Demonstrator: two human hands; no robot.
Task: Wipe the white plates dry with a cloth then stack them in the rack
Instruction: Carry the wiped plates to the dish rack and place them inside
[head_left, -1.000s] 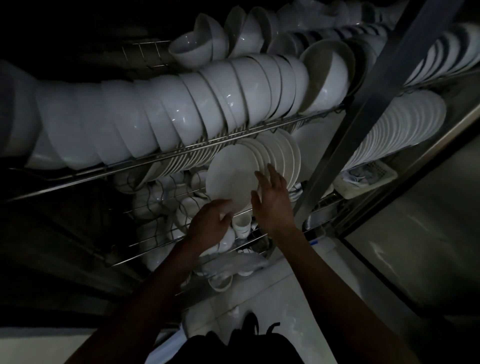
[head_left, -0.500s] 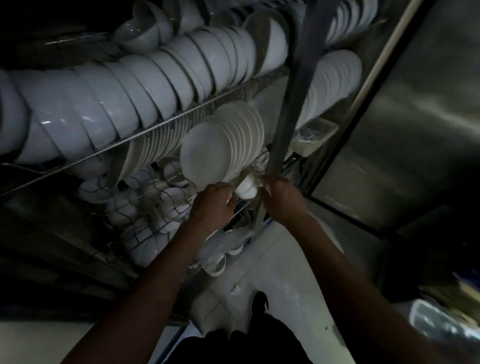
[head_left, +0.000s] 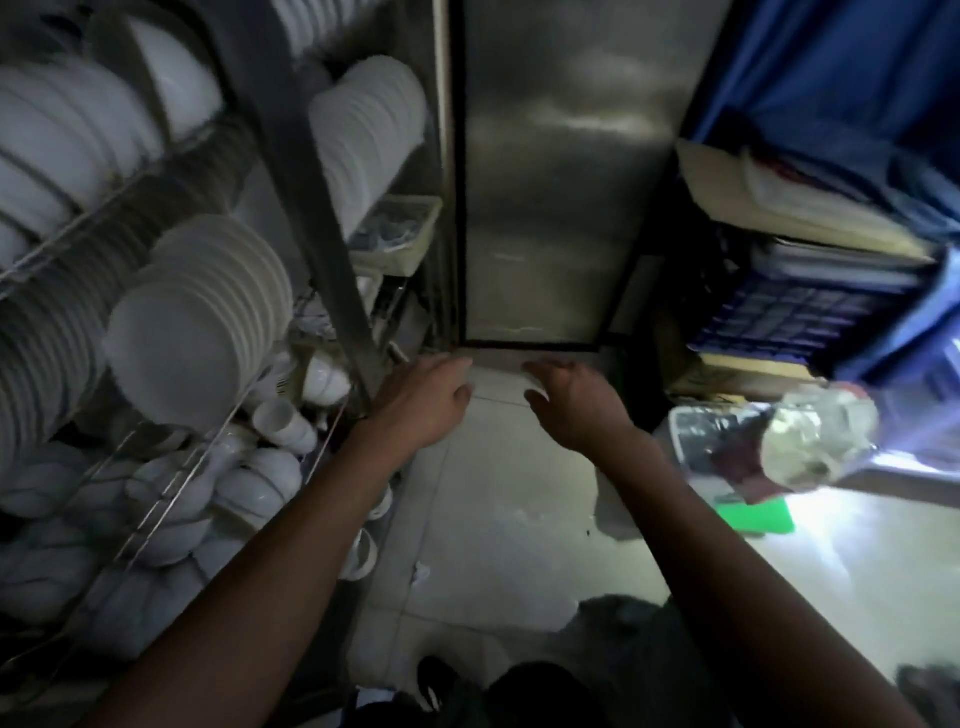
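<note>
White plates (head_left: 192, 322) stand on edge in a tight, overlapping row on the wire rack (head_left: 171, 483) at left, faces tilted toward the camera, blurred

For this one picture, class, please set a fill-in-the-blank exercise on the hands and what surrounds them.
1. Both hands, left hand and right hand, hold ____.
2. The white plates stand in the rack on the person's ____ side.
3. The crate on the right is ____ in colour.

Missing words: nothing; left; blue
</note>
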